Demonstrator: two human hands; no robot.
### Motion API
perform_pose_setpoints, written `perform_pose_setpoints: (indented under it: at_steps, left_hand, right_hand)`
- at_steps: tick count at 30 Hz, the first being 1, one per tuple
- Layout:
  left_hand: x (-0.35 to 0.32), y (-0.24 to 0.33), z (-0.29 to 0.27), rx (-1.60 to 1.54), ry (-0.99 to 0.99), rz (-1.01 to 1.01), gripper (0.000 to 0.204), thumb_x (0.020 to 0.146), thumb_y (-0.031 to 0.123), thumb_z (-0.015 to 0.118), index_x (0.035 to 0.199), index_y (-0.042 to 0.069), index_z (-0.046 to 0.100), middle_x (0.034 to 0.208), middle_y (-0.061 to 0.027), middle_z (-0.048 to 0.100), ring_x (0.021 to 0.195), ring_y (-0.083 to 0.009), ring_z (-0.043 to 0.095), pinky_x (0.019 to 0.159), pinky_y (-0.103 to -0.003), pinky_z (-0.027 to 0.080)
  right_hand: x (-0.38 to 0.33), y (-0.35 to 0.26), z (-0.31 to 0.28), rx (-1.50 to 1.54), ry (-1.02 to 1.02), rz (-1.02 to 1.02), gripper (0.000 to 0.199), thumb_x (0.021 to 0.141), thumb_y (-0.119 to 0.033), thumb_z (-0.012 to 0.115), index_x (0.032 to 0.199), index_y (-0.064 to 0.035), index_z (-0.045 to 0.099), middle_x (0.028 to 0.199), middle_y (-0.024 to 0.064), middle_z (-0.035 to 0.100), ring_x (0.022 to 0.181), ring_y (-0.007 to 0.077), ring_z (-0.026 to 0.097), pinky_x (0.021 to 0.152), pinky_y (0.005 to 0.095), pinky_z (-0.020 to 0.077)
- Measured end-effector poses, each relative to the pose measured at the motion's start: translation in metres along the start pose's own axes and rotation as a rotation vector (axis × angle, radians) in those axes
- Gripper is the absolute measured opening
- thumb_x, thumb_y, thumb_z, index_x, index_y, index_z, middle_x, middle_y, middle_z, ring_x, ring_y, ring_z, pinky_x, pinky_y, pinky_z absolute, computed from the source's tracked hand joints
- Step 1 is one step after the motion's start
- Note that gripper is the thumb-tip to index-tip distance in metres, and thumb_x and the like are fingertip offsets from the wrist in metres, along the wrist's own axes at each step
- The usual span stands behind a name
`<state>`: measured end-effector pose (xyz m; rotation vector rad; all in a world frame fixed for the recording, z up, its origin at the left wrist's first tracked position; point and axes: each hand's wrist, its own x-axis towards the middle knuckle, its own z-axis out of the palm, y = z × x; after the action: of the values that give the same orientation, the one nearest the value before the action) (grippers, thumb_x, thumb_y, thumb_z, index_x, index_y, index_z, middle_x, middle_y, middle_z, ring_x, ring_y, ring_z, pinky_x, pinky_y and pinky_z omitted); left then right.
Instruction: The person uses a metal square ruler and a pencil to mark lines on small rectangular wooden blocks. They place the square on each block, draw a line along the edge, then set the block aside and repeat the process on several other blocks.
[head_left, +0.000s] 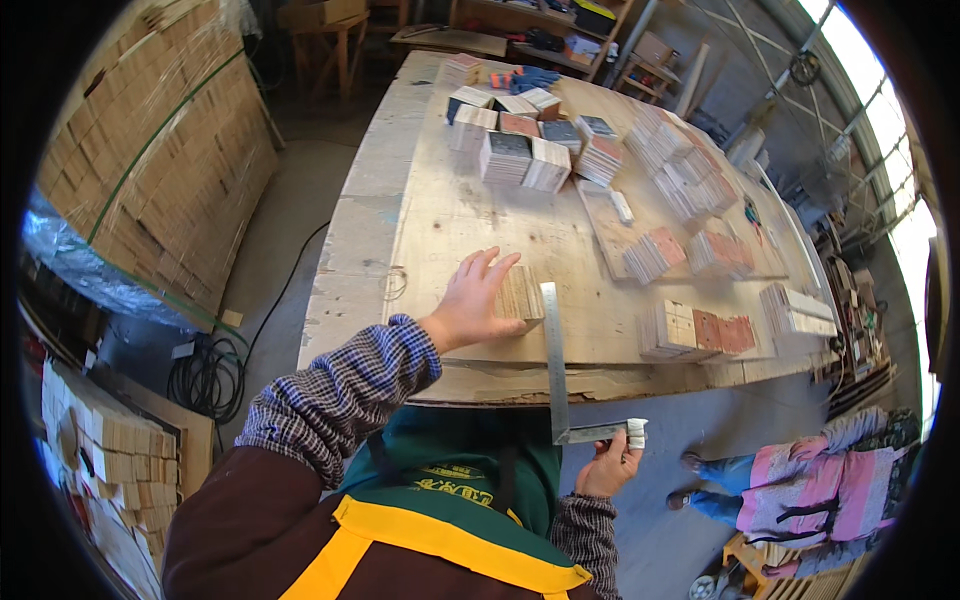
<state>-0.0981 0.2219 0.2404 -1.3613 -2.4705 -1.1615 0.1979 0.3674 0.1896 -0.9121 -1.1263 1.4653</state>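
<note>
My left hand (475,300) reaches over the table and curls round a small stack of plywood pieces (520,292), thumb at the near side and fingers at the far side. In my right hand (608,468) is the short arm of a metal carpenter's square (556,365), gripped close to its end, where white wrapping (637,432) shows. The square's long blade points away from me across the table's near edge, just right of the held stack. Whether blade and stack touch, I cannot tell.
Several stacks of wood blocks (505,158), some with dark or reddish faces, stand at the table's (345,235) far side. More stacks (700,332) are on the right. Plastic-wrapped lumber (165,150) rises at left above coiled cable (210,375). A person (820,490) stands at lower right.
</note>
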Motion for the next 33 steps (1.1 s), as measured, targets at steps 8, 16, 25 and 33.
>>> perform_pose_setpoints:
  at_steps: [8,16,25,33]
  left_hand:
    - [0.026,-0.003,0.004,0.018,-0.254,0.067,0.101,0.068,0.039,0.08,0.149,0.008,0.03,0.129,-0.0227,0.049,0.123,-0.0384,0.044,0.107,-0.047,0.035]
    - [-0.068,-0.016,0.022,-0.347,0.148,-0.178,0.115,0.068,0.031,0.088,0.149,-0.005,0.015,0.141,-0.0224,0.036,0.128,-0.0348,0.041,0.113,-0.04,0.03]
    - [-0.092,-0.015,0.026,-0.383,0.087,-0.316,0.112,0.07,0.019,0.087,0.151,-0.004,0.013,0.145,-0.0244,0.034,0.133,-0.0363,0.04,0.106,-0.039,0.045]
    - [-0.06,-0.032,0.03,-0.418,0.06,-0.205,0.103,0.075,0.02,0.082,0.151,-0.002,0.017,0.149,-0.0234,0.033,0.136,-0.0349,0.038,0.111,-0.039,0.036]
  right_hand:
    - [-0.004,0.01,-0.006,0.041,0.014,0.061,0.02,0.097,-0.007,0.056,0.116,-0.0036,0.057,0.095,0.0003,0.06,0.078,0.0073,0.056,0.059,0.0215,0.0498]
    - [0.011,-0.002,0.007,0.042,0.0,0.035,0.021,0.098,-0.007,0.054,0.119,-0.0031,0.056,0.096,0.0012,0.061,0.077,0.0073,0.056,0.06,0.0217,0.0487]
    - [0.026,-0.012,0.091,0.272,-0.226,0.261,0.015,0.097,-0.008,0.057,0.111,-0.0052,0.06,0.097,0.0015,0.067,0.079,0.007,0.061,0.058,0.0193,0.0435]
    - [0.029,0.018,0.159,0.27,-0.36,0.356,0.016,0.097,-0.007,0.057,0.113,-0.0044,0.057,0.099,0.002,0.064,0.083,0.0095,0.059,0.067,0.0238,0.0453]
